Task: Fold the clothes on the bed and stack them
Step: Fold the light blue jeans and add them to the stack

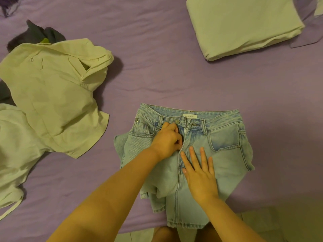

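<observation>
The light blue jeans (225,154) lay in the lower centre of the frame, on the purple bed sheet (157,70), with the waistband toward the top of the picture and the front side up. The denim was pale and washed out, with a metal button (177,121) at the waist, a white label (189,116) inside the back band, and pockets with small rivets on both sides. The fabric was bunched in folds at the left side, and the hem reached the lower edge of the bed.

Your left hand (167,141) was curled at the fly just under the button, the fingers pinching the denim there. Your right hand (201,173) lay flat on the jeans beside the fly seam, fingers straight and spread apart, pressing the cloth down.

At the left of the frame a pale crumpled shirt (52,95) lay unfolded. In the upper right a folded pale garment (241,25) rested on the sheet.
</observation>
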`<action>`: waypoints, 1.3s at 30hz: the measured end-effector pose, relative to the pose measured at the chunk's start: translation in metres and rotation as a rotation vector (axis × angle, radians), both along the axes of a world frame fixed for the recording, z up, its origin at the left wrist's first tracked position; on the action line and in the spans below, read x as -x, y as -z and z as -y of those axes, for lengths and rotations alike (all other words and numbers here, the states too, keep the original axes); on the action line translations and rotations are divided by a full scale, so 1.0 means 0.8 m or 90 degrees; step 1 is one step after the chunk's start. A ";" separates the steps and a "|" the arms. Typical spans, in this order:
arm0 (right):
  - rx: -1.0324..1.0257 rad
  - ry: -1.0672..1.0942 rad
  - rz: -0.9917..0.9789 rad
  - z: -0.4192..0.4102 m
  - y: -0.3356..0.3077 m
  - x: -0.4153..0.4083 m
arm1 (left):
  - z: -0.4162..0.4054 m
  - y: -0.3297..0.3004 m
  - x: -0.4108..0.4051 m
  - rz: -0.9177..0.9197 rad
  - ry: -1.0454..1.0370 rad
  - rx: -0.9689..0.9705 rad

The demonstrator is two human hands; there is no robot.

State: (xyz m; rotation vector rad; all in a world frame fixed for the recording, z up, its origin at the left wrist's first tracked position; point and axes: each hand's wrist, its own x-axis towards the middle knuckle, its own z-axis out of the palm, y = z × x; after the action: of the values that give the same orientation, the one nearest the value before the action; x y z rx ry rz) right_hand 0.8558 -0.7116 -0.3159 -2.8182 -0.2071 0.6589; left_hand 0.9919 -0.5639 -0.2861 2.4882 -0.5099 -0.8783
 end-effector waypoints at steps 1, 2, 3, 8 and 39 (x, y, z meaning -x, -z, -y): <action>-0.001 0.002 0.004 0.000 0.001 0.000 | 0.001 -0.001 -0.003 0.000 0.004 -0.003; -0.004 0.004 0.007 0.000 0.003 0.000 | 0.002 0.000 -0.004 0.002 0.007 -0.008; -0.007 0.006 0.008 0.000 0.005 0.000 | 0.003 0.000 -0.004 0.004 0.011 -0.017; -0.015 0.014 0.009 0.001 0.009 0.003 | 0.005 0.001 -0.008 0.012 -0.008 -0.047; -0.001 -0.110 0.175 0.021 -0.018 -0.125 | -0.014 -0.021 -0.098 -0.024 0.044 -0.190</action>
State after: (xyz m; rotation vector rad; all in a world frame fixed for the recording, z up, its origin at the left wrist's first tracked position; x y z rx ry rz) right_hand 0.9555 -0.7281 -0.3015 -2.9031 -0.5039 0.2988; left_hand 1.0705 -0.5525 -0.2693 2.7272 -0.4840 -1.0972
